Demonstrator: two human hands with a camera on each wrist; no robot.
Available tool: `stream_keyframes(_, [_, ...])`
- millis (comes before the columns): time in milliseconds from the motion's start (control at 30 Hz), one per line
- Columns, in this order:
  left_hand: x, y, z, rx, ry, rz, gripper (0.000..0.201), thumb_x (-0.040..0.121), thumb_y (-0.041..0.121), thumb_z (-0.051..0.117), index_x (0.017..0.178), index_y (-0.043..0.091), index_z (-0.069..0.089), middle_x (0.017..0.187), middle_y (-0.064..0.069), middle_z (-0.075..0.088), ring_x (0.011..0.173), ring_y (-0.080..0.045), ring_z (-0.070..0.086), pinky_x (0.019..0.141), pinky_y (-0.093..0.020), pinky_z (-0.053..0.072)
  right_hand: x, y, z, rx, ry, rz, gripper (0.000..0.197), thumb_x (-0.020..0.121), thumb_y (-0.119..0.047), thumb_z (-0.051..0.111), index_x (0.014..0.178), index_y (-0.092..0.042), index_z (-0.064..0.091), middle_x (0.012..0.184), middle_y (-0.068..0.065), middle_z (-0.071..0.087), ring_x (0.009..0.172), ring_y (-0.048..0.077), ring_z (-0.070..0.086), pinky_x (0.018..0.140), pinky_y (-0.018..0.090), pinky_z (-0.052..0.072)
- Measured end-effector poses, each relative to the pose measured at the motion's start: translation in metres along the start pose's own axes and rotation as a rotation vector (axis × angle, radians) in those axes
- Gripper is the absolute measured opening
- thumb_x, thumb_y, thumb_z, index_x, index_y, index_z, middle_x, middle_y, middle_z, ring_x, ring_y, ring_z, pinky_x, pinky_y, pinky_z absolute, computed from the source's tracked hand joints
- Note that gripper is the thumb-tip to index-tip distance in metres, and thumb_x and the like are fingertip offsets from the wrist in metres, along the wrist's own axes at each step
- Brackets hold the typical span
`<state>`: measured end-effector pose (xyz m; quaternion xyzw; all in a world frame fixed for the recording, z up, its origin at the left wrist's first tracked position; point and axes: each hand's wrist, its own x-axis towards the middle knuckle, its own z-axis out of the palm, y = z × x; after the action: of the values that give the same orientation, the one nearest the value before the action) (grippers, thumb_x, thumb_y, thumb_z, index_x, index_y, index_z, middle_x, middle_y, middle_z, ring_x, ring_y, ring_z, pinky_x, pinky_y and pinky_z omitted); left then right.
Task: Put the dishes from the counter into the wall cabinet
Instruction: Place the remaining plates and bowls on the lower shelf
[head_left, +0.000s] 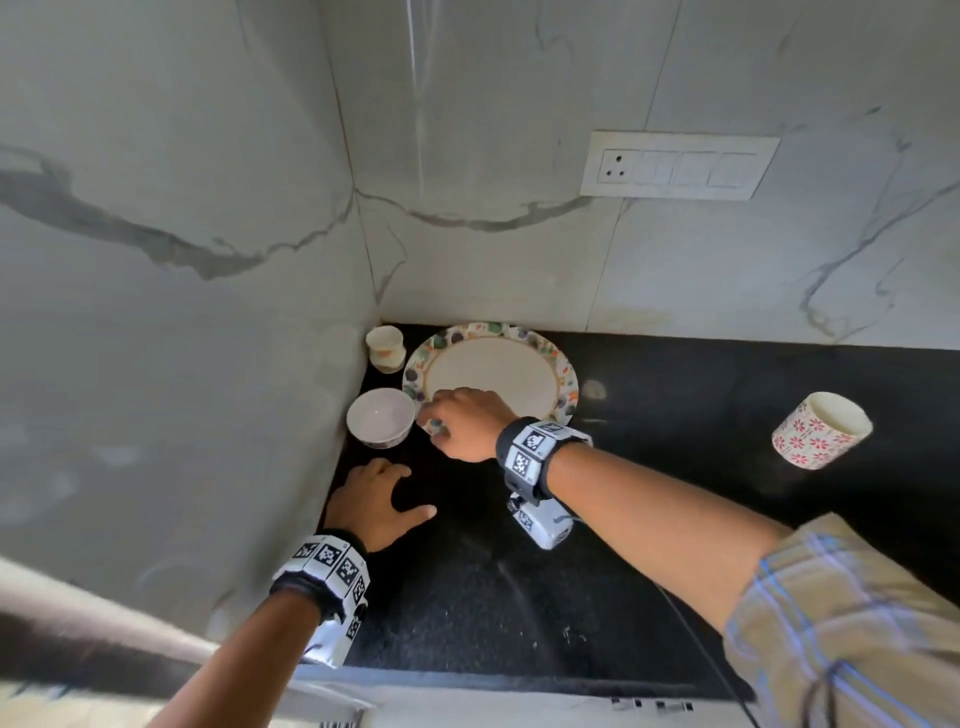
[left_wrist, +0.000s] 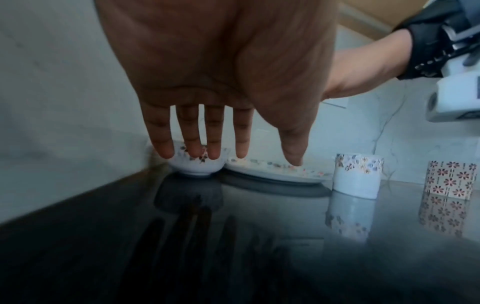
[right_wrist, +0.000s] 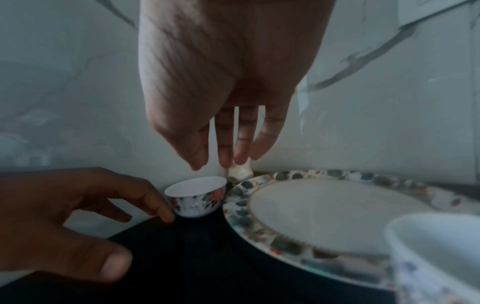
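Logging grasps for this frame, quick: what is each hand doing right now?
Left hand: open, fingers spread, holding nothing, reaching toward the small white floral bowl.
Right hand: open, fingers relaxed above the round floral-rimmed plate, holding nothing.

The black polished counter (head_left: 649, 467) fills the lower right of the head view and meets marble walls at upper left. In its far corner stand a small cup (head_left: 385, 347), a floral-rimmed plate (head_left: 493, 369) and a white bowl (head_left: 381, 417). A red-flowered cup (head_left: 821, 430) stands at far right.
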<state>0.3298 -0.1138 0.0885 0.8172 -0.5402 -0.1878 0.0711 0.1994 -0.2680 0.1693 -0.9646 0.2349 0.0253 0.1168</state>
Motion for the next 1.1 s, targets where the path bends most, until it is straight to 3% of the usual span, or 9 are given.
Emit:
stream_keyframes(67, [-0.002, -0.006, 0.007, 0.03, -0.066, -0.019, 0.087, 0.066, 0.081, 0.057, 0.138, 0.034, 0.045, 0.148, 0.003, 0.036, 0.133, -0.024, 0.037, 0.102, -0.043, 0.043, 0.012, -0.006, 0.015, 0.017, -0.014, 0.03, 0.045, 0.09, -0.029, 0.058, 0.134, -0.033, 0.054, 0.134, 0.001, 0.055, 0.116, 0.029, 0.056, 0.083, 0.041, 0.05])
stream_keyframes(167, [-0.003, -0.01, 0.012, 0.048, -0.063, -0.016, 0.088, 0.065, 0.077, 0.062, 0.14, 0.035, 0.042, 0.152, 0.003, 0.03, 0.136, -0.024, 0.033, 0.103, -0.044, 0.041, 0.026, -0.008, 0.031, 0.031, -0.038, 0.081, 0.054, 0.09, -0.033, 0.06, 0.141, -0.034, 0.045, 0.142, 0.003, 0.047, 0.119, 0.031, 0.054, 0.085, 0.042, 0.05])
stream_keyframes(400, [0.005, 0.001, 0.004, 0.033, -0.09, -0.057, 0.085, 0.062, 0.066, 0.075, 0.133, 0.032, 0.046, 0.139, 0.003, 0.036, 0.129, -0.025, 0.037, 0.097, -0.043, 0.046, 0.044, -0.005, 0.051, 0.077, -0.048, 0.147, 0.049, 0.093, -0.036, 0.059, 0.14, -0.038, 0.046, 0.141, 0.003, 0.048, 0.119, 0.031, 0.056, 0.089, 0.042, 0.048])
stream_keyframes(667, [0.003, 0.002, 0.006, -0.002, -0.068, -0.071, 0.084, 0.064, 0.062, 0.076, 0.136, 0.032, 0.046, 0.141, 0.003, 0.036, 0.131, -0.024, 0.035, 0.097, -0.042, 0.045, 0.055, -0.012, 0.061, 0.093, 0.065, 0.151, 0.027, 0.096, -0.037, 0.055, 0.121, -0.029, 0.064, 0.126, 0.007, 0.056, 0.11, 0.035, 0.059, 0.082, 0.041, 0.048])
stream_keyframes(967, [0.004, 0.005, 0.001, 0.03, -0.083, -0.077, 0.081, 0.062, 0.064, 0.076, 0.131, 0.034, 0.046, 0.135, 0.005, 0.037, 0.126, -0.024, 0.037, 0.094, -0.042, 0.046, 0.036, -0.019, 0.036, 0.171, 0.235, 0.127, 0.036, 0.1, -0.045, 0.044, 0.125, -0.023, 0.057, 0.122, 0.008, 0.061, 0.104, 0.034, 0.061, 0.076, 0.039, 0.047])
stream_keyframes(1100, [0.009, 0.007, -0.006, 0.076, -0.121, -0.077, 0.075, 0.061, 0.065, 0.076, 0.123, 0.034, 0.048, 0.129, 0.005, 0.039, 0.122, -0.025, 0.04, 0.095, -0.043, 0.046, 0.01, -0.017, 0.012, 0.137, 0.315, 0.075, 0.037, 0.1, -0.045, 0.043, 0.125, -0.021, 0.056, 0.118, 0.007, 0.063, 0.095, 0.032, 0.063, 0.063, 0.032, 0.038])
